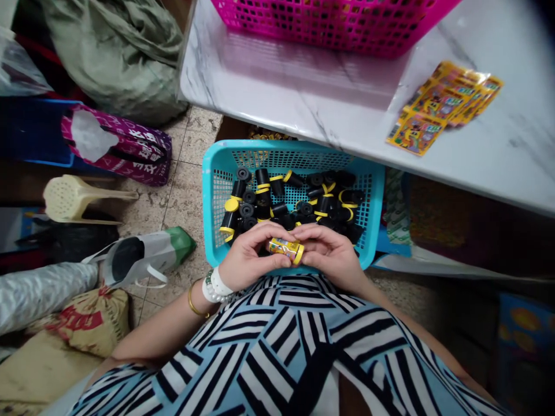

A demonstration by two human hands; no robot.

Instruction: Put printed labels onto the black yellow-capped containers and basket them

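Observation:
Over the near rim of a turquoise plastic basket (pixel 207 196), my left hand (pixel 251 254) is closed around a small canister (pixel 284 249) wrapped in a colourful yellow label, with a yellow cap at its right end. My right hand (pixel 327 251) has its fingers curled at the capped end and touches the canister there; its fingertips are partly hidden. Inside the basket lie several black canisters (pixel 262 199) with yellow caps, without labels. A stack of yellow printed label sheets (pixel 433 110) rests on the marble-patterned table (pixel 321 110) at the upper right.
A pink basket (pixel 329 29) stands on the table ahead. To the left on the tiled floor are a cream plastic stool (pixel 69 199), a purple printed bag (pixel 143 150), a tied sack (pixel 97 318) and a white-and-green bag (pixel 143 257). A large grey-green sack (pixel 125 52) sits behind them.

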